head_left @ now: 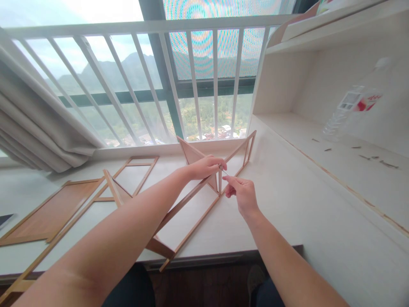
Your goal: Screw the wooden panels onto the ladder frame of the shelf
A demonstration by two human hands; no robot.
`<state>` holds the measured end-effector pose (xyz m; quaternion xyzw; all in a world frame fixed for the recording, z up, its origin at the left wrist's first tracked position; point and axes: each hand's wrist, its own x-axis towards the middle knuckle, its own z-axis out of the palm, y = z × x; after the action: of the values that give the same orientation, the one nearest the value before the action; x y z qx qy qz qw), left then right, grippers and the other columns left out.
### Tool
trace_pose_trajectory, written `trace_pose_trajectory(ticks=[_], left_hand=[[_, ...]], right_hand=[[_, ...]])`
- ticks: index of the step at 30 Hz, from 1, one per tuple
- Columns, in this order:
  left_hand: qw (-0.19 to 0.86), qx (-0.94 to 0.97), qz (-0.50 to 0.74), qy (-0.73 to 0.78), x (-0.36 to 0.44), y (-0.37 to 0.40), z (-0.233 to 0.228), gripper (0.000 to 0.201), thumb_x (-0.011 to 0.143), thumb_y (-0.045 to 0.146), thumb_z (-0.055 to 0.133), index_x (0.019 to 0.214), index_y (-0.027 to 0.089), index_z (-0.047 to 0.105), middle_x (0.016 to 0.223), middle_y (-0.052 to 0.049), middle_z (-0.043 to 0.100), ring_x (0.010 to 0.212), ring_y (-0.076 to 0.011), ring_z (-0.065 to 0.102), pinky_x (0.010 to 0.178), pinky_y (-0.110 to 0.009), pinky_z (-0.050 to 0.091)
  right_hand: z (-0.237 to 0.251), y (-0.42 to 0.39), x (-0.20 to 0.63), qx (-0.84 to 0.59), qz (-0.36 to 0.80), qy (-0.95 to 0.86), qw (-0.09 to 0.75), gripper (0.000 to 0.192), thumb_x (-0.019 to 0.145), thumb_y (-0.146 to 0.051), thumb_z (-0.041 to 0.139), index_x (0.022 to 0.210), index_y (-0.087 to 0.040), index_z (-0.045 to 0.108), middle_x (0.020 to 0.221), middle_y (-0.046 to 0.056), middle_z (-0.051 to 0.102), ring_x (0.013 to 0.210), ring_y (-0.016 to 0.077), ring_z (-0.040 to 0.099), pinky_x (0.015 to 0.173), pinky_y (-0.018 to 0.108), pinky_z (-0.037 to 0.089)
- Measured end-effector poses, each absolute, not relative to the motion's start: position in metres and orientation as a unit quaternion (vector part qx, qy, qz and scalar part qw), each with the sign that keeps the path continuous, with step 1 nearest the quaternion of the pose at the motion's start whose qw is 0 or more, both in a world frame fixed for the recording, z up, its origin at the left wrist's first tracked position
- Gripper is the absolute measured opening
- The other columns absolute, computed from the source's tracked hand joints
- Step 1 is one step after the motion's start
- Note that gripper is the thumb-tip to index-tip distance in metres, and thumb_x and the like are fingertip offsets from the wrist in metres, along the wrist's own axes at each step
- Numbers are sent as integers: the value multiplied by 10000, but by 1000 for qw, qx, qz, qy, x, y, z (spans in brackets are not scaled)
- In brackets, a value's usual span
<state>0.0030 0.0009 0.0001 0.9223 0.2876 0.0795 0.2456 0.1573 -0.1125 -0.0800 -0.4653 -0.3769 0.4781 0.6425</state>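
Reaching forward over the near edge of the counter (287,204), both forearms are meeting at a thin wooden frame (204,200) that is standing on its long edge, running from the counter's front lip away toward the window. The left hand (206,166) is curled over the top rail of the frame, fingers closed on it where a short upright post joins. The right hand (241,194) is just beside it, thumb and forefinger pressed together, pinching something too small to make out at that same joint; the other fingers are folded in.

The frame looks light and is balancing on a narrow edge, so it is likely depending on the left hand's grip. If that grip is slackening while the right hand is pushing at the joint, the frame could be tipping sideways or twisting, and such slender strips may well be cracking at the corner. Its near end is also overhanging the counter's front lip, so a sideways shove could be sliding it off. The tiny pinched piece could be slipping out and getting lost on the pale surface.

Further left, a flat brown panel (47,217) and another open frame (134,175) are lying on the counter, apart from the hands. Beyond them a curtain (35,128) is hanging beside a white railing (191,76), and on a shelf (351,157) to the right a plastic bottle (354,106) is lying tilted.
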Motion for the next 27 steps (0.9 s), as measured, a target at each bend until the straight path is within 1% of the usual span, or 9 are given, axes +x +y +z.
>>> trace_pose_trajectory(ticks=[8,14,21,27], left_hand=[[250,921,79,288,3,0,0,387,899,212,367,1140,254,667,1169,-17,671,1234,-224,508,1118,-388,400],[240,925,77,286,3,0,0,394,910,223,361,1155,243,669,1152,-27,678,1223,-230,517,1102,-384,413],[251,920,75,292,3,-2,2,392,905,225,363,1153,248,666,1169,-22,671,1236,-225,511,1117,-382,402],[248,919,76,297,3,-1,1,403,898,223,367,1166,259,666,1155,-23,664,1231,-224,515,1115,-381,403]], right_hand=[[-84,-110,159,-434,497,-382,647,382,745,-512,788,792,-133,768,492,-1,616,416,115,503,426,246,402],[-82,-110,158,-408,527,-367,648,443,775,-587,733,811,-146,726,563,6,638,451,130,562,414,244,441],[-82,-109,158,-400,539,-356,650,382,791,-555,710,754,-180,643,613,11,649,496,146,600,418,246,461],[-85,-109,162,-426,488,-388,656,323,827,-481,663,702,-188,611,616,10,644,505,143,589,424,240,455]])
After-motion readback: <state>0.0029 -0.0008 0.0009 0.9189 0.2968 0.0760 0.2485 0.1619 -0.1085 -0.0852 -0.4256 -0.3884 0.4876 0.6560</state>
